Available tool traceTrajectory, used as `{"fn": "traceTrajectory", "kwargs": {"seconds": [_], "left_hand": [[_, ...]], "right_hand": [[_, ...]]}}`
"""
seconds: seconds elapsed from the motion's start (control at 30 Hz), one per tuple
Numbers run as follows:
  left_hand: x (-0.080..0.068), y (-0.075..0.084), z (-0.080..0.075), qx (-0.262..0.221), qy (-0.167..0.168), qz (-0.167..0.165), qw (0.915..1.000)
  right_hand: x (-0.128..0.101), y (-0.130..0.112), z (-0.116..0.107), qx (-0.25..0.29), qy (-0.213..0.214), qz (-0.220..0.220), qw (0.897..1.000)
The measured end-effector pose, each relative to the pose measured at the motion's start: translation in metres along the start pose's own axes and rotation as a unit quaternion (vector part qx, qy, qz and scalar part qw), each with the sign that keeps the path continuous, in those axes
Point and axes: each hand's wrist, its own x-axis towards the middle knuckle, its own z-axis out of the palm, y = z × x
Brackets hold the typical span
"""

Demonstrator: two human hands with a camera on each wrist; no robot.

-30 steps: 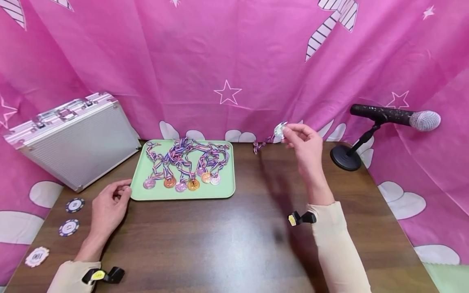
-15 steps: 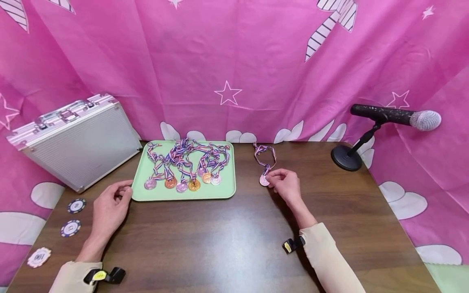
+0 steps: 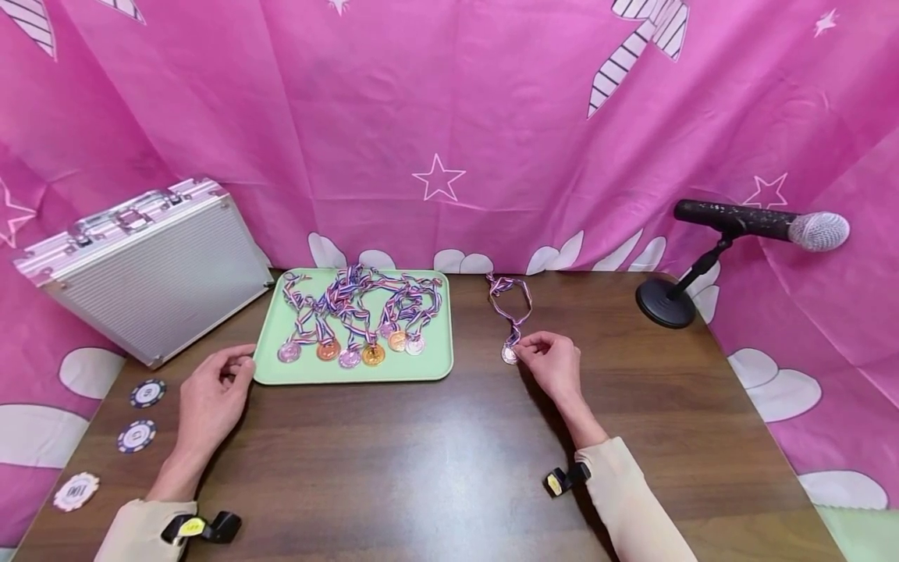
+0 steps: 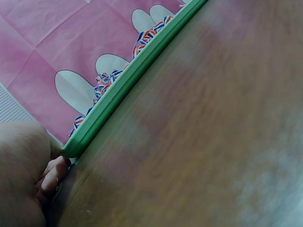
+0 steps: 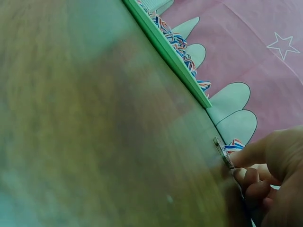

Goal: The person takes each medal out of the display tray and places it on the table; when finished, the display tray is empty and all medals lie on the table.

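The silver medal lies flat on the wooden table, just right of the green tray, with its striped ribbon trailing away from me toward the pink backdrop. So its long axis runs front to back, disc at the near end, ribbon loop at the far end. My right hand is right at the disc: the medal sits at its fingertips, on their left side. In the right wrist view my thumb and forefinger pinch the medal's edge, disc on the wood or nearly so. That hand is plainly the nearer one.

My left hand rests on the table well apart from the medal, beside the tray's near left corner, fingers loosely curled and holding nothing; the left wrist view shows fingertips just at that corner.

On the tray lie the other medals with tangled ribbons. Further left stand an aluminium case and three poker chips; a microphone on its stand sits at the far right.
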Motion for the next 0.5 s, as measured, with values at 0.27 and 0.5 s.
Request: {"fn": "traceTrajectory", "kwargs": {"seconds": [0.27, 0.5], "left_hand": [[-0.001, -0.001, 0.002, -0.005, -0.004, 0.007, 1.0], [-0.002, -0.001, -0.001, -0.007, -0.005, 0.011, 0.9999]], "right_hand": [[-0.003, -0.003, -0.002, 0.048, 0.028, 0.026, 0.998], [-0.007, -0.019, 0.0, 0.078, 0.048, -0.009, 0.996]]}}
